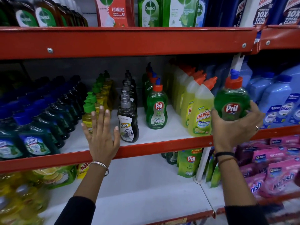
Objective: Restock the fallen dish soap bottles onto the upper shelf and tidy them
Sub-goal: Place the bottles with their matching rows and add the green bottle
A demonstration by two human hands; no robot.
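Observation:
My right hand (233, 127) grips a green Pril dish soap bottle (231, 101) with an orange cap, held upright in front of the shelf's right part. A row of matching Pril bottles (156, 109) stands upright on the white shelf board (162, 132), running front to back. My left hand (101, 135) is spread flat with fingers apart, over the red shelf edge (146, 146), touching the yellow bottles with green caps (88, 117). A row of dark Super dish soap bottles (128, 122) stands between the yellow and Pril rows.
Yellow Harpic bottles (200, 114) stand right of the Pril row. Dark blue Lizol bottles (35, 138) fill the left. Blue jugs (276, 103) sit at right. Dettol products (149, 12) line the shelf above. Below are Pril refill pouches (189, 163) and pink packs (279, 166).

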